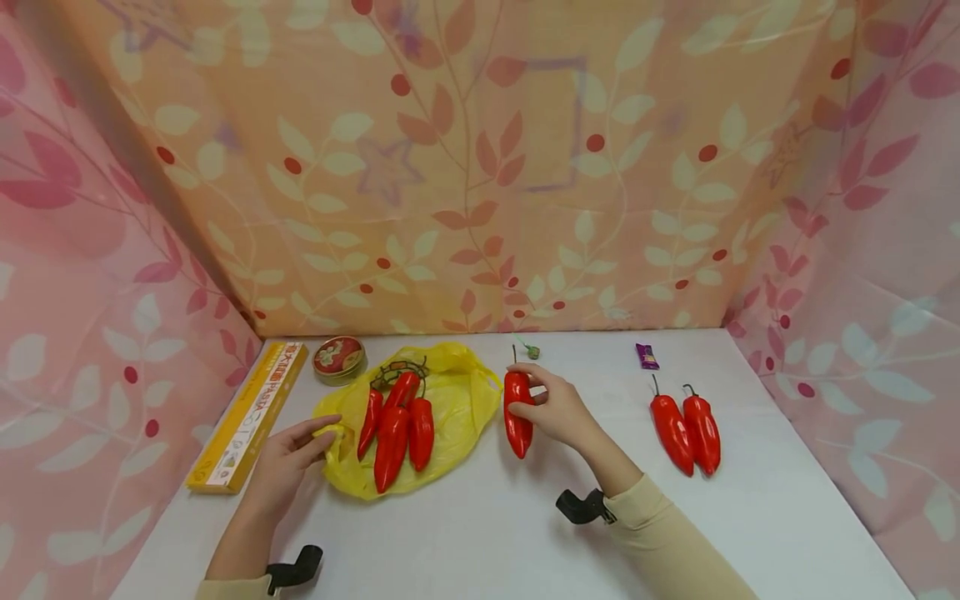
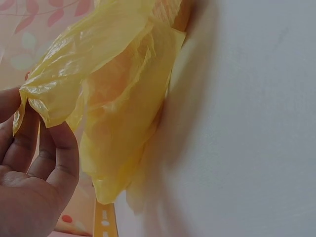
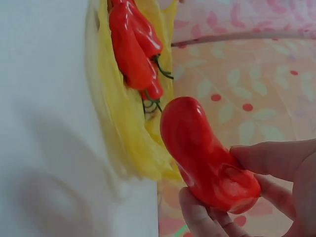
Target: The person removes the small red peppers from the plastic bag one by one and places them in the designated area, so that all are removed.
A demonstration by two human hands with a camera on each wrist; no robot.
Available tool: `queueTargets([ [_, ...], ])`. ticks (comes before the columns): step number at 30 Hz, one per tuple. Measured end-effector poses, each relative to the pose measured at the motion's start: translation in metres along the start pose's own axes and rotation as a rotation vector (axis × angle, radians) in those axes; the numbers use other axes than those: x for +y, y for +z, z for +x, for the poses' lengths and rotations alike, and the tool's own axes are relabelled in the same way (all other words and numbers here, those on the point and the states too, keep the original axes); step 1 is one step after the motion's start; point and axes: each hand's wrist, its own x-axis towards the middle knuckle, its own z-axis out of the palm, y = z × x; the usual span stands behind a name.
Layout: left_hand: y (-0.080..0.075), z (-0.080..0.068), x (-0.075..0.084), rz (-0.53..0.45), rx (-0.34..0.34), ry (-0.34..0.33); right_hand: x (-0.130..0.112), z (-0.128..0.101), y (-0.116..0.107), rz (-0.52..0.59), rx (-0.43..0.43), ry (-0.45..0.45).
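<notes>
My right hand grips a red pepper between thumb and fingers, its stem pointing away from me. The right wrist view shows this pepper raised above the white table. A yellow plastic bag lies spread to its left, with several red peppers on it. At the bag's left edge my left hand pinches the film; in the left wrist view the bag stretches from the thumb and fingertips. Two more red peppers lie side by side on the right.
A yellow pasta box lies along the table's left side, beside a round red tin. At the back are a small green-wrapped item and a purple packet. Patterned cloth walls enclose the white table.
</notes>
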Motion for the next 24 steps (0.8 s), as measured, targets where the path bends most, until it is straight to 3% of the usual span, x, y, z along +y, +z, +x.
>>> queueTargets([
  [24, 0.000, 0.002, 0.000, -0.012, -0.001, -0.002, 0.068, -0.042, -0.083, -0.173, 0.090, 0.077],
])
